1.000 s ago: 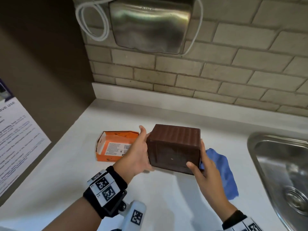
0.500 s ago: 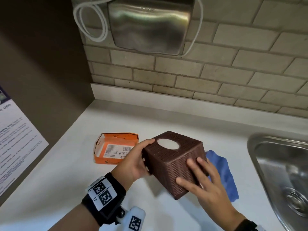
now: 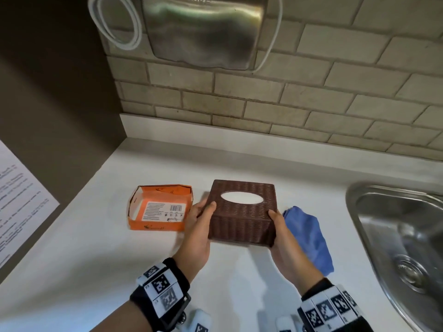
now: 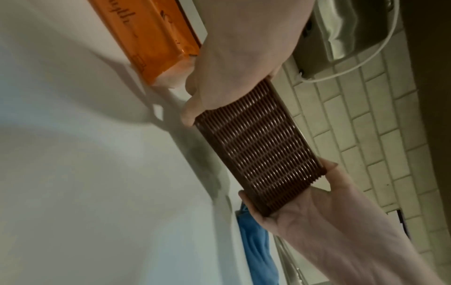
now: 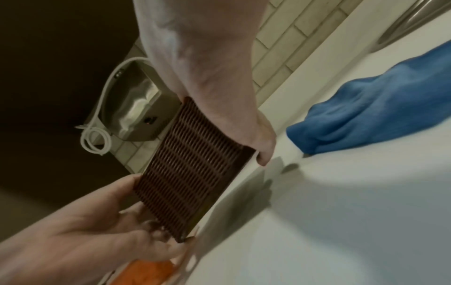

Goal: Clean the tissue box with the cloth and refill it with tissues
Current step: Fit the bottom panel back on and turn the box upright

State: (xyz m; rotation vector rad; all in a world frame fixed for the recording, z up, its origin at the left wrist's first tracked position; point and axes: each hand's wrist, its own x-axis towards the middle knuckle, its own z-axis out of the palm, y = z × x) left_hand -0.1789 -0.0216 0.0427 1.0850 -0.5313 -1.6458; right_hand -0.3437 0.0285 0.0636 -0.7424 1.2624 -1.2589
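Turned upright since a moment ago, the brown woven tissue box [image 3: 243, 212] now shows its oval hole, gripped by left hand [image 3: 197, 226] and right hand [image 3: 285, 238]. Wiping looks unstarted: the blue cloth [image 3: 309, 238] and orange cardboard tissue carton [image 3: 159, 208] lie on the white tabletop [image 3: 96, 259].

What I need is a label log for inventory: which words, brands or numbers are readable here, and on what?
Nothing can be quoted with confidence.
Orange carton: white label with barcode and print lines, too small; script logo on its side, illegible.
Wall sheet: printed lines, blurred.
Hand dryer: embossed mark at the frame's top edge, cut off.
Wristband: square coded markers, tiny digits unreadable.
Tissue box: no text visible.
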